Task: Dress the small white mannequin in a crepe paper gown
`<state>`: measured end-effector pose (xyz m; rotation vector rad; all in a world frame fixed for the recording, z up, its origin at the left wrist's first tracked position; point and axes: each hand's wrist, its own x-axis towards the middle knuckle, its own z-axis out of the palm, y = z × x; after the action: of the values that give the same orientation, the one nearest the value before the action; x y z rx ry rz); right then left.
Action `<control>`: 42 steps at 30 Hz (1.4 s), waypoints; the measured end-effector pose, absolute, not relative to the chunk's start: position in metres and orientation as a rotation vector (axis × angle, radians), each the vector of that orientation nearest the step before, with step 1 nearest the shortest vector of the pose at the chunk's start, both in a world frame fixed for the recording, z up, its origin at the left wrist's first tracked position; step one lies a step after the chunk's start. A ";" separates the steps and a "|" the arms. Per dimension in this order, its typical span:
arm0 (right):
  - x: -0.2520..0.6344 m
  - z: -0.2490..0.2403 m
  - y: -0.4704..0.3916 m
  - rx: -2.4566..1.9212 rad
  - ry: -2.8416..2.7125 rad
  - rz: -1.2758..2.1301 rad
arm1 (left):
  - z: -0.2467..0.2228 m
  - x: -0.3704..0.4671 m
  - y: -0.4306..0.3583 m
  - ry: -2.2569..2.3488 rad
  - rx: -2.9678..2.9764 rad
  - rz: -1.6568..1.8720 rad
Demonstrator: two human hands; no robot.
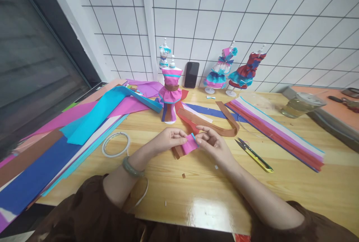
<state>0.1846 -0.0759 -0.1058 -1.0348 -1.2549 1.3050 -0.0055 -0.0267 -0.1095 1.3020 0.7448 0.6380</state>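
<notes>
My left hand [173,139] pinches the left side of a small pink paper piece [190,145] with a blue strip along its top right edge. On the other side, my right hand [212,143] grips that blue-edged corner between thumb and fingers. A brown paper strip [177,152] lies just beneath the piece, partly covered by it. Behind my hands stands a small mannequin [171,89] dressed in pink paper with a brown waistband. Yellow-handled thread snips [255,155] rest to the right of my right hand. A roll of white tape [116,144] lies left of my left hand.
Long coloured paper strips [98,115] spread over the left side; a striped bundle [277,133] lies at right. Dressed mannequins [220,70] and a phone [192,74] stand by the tiled wall. A lidded cup [298,105] holding liquid stands at the far right.
</notes>
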 end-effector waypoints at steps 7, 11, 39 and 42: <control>0.183 -0.106 -0.078 -1.047 -1.268 1.217 | -0.109 -0.005 -0.027 0.744 1.286 0.632; 0.183 -0.110 -0.076 -1.025 -1.299 1.187 | -0.110 -0.005 -0.027 0.756 1.310 0.648; 0.179 -0.115 -0.086 -1.009 -1.500 1.112 | -0.105 -0.005 -0.031 0.735 1.372 0.575; 0.178 -0.116 -0.087 -1.027 -1.585 0.998 | -0.105 -0.004 -0.030 0.723 1.327 0.559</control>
<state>0.1776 -0.0869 -0.1163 -1.0271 -1.5853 0.9977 -0.0043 -0.0302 -0.1053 1.3270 0.7231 0.5590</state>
